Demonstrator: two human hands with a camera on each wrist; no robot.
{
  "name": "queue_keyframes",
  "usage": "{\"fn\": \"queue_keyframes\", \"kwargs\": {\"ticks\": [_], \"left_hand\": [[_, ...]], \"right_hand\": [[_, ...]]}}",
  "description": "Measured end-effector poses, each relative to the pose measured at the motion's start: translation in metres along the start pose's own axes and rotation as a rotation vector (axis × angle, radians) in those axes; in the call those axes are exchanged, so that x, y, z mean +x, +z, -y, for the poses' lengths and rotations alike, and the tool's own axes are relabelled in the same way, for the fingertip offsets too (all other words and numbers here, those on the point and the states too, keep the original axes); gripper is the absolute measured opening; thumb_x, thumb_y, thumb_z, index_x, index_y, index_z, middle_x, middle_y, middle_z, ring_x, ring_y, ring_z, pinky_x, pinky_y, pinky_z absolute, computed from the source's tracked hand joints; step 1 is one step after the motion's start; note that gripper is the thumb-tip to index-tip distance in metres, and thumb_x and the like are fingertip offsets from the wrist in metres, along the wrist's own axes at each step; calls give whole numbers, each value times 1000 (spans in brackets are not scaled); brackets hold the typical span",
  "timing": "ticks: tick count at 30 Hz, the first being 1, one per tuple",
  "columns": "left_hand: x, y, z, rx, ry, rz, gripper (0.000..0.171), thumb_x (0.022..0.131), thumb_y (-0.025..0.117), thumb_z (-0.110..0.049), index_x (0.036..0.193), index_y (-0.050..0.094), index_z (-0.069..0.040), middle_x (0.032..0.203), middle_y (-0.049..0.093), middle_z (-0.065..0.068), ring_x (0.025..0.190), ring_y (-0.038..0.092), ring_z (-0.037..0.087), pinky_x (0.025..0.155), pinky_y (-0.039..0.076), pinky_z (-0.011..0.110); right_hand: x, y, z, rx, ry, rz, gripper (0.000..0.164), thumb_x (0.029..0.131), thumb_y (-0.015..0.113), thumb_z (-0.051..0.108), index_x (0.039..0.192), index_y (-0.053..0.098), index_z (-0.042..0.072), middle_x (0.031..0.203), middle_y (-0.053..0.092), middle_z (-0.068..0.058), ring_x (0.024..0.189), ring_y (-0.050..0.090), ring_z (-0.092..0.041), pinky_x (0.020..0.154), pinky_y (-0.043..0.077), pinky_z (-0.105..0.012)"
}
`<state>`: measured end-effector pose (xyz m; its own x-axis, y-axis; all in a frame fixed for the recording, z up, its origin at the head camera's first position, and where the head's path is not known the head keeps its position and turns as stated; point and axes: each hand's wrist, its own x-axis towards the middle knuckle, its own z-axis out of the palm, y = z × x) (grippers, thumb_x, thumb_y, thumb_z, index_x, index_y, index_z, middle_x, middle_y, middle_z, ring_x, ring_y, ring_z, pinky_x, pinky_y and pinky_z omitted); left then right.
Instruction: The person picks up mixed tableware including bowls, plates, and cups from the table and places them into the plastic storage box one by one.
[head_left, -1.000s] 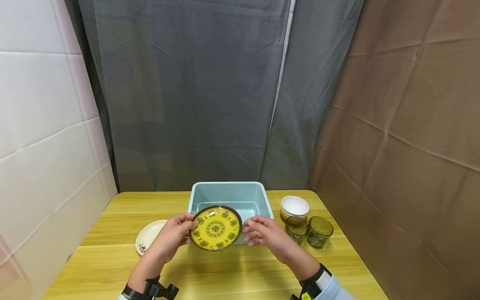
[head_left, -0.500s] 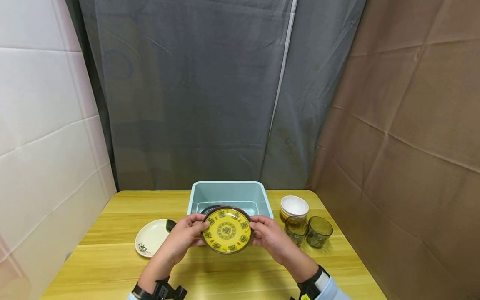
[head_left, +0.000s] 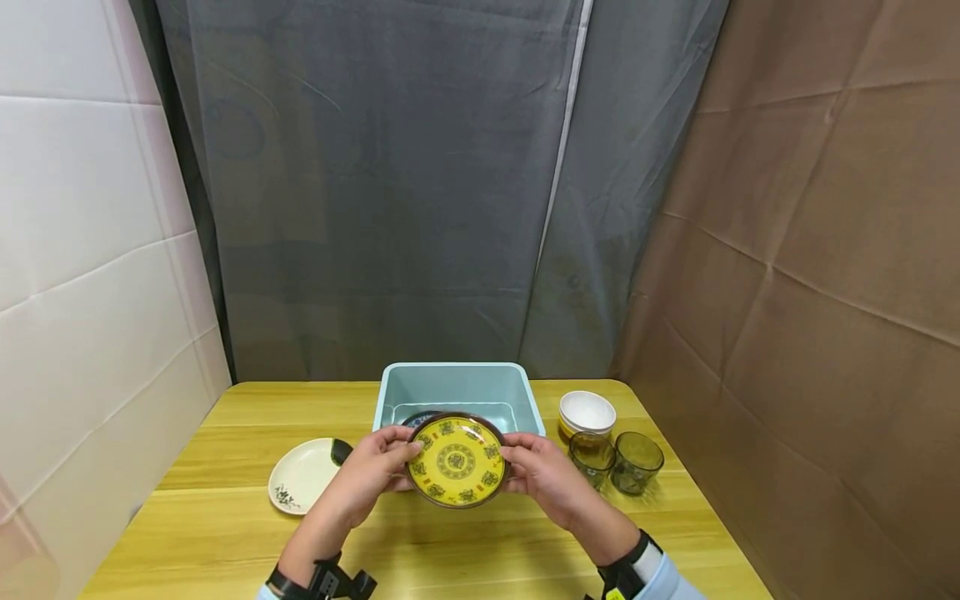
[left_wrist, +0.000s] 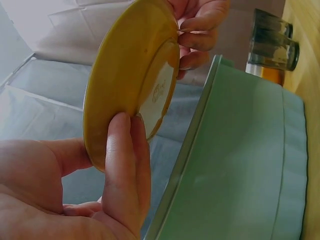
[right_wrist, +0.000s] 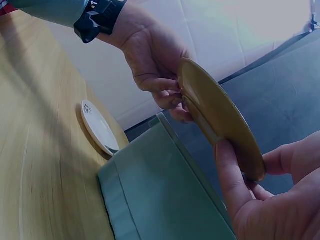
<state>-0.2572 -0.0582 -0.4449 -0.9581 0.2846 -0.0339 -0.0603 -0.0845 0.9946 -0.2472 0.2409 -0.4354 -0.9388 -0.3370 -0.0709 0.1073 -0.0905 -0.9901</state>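
A yellow patterned plate (head_left: 457, 462) with a dark brown rim is held up, tilted, in front of the light blue basin (head_left: 457, 377). My left hand (head_left: 372, 467) pinches its left edge, thumb on the patterned face and fingers behind. On the opposite edge my right hand (head_left: 542, 475) pinches it the same way. Both wrist views show the plate's plain yellow-brown underside (left_wrist: 127, 65), with fingers (right_wrist: 230, 175) pressed against it. Inside the basin, a dark patterned dish (head_left: 420, 417) shows partly behind the held plate.
Left of the basin lies a cream plate (head_left: 303, 477) with a dark patch and a plant print, partly behind the left arm. On the right stand white bowls (head_left: 588, 411), stacked, and two dark green glasses (head_left: 591, 458) on the wooden table (head_left: 217, 533).
The yellow plate has moved slightly right with my left hand. My right hand, apart from the plate's edge a second ago, now grips it. Little differs over the last half second.
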Motion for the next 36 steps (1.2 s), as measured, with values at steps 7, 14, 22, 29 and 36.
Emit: {"fn": "queue_keyframes", "kwargs": {"ticks": [7,14,22,29,36], "left_hand": [[-7,-4,-6,43,-9,-31,44,113,67,-29,142,61,4,119,68,14,96,71,22,80,66,36],[-18,-26,-9,53,37,-105,38,113,67,-29,136,64,2,119,72,14,98,72,27,83,65,36],[-29,-52,-4,72,-8,-264,37,113,67,-27,134,65,3,112,74,10,95,73,24,84,64,35],[-33,-61,9,94,-43,-302,36,112,67,-27,132,66,2,112,74,10,98,74,26,87,64,38],[-33,-60,21,84,-59,-313,30,112,67,-27,127,68,0,108,74,7,95,72,24,80,64,33]], "right_hand": [[4,-7,2,-30,-3,-16,34,112,58,11,138,58,-12,108,74,-6,88,73,-13,78,63,-29],[8,-24,14,-72,-11,-43,35,114,57,10,140,57,-13,110,73,-8,88,73,-13,77,63,-28],[31,-42,34,-115,2,-63,38,113,56,9,143,54,-15,111,73,-10,89,74,-11,77,63,-26],[66,-57,46,-227,62,-90,34,114,56,9,141,56,-12,116,70,-18,89,73,-16,79,64,-27],[105,-65,49,-306,97,-99,33,111,59,6,139,60,-13,117,70,-20,87,75,-18,78,66,-31]]}}
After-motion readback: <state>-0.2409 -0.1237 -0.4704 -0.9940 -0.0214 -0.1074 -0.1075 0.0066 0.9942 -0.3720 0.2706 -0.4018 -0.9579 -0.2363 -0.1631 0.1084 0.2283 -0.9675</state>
